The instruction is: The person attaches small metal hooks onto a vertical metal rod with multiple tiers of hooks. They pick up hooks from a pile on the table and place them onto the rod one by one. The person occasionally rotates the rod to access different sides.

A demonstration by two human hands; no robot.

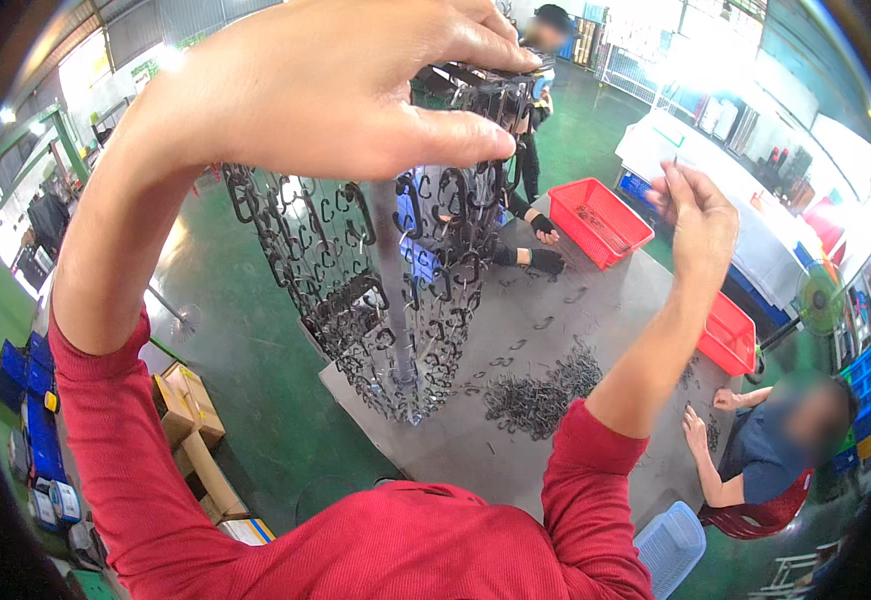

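Observation:
In front of me stands a tall rack [387, 270] with a grey central pole, hung all round with rows of black C-shaped hooks [330, 285]. My left hand [355, 90] is at its top, the thumb against the hanging hooks and the fingers over the upper edge; part of the grip is hidden. Raised to the right, my right hand [695, 215] is closed in a pinch. A tiny dark tip shows above its fingertips, too small to name. Below lies a pile of loose black hooks [540, 395] on the grey table [475, 440].
Two red baskets, one farther back [600, 225] and one at the right [730, 335], stand on the table. A gloved co-worker [535, 258] works behind the rack; another person [765, 450] sits at the right near a blue chair [670, 550]. Cardboard boxes [195, 400] stand at left.

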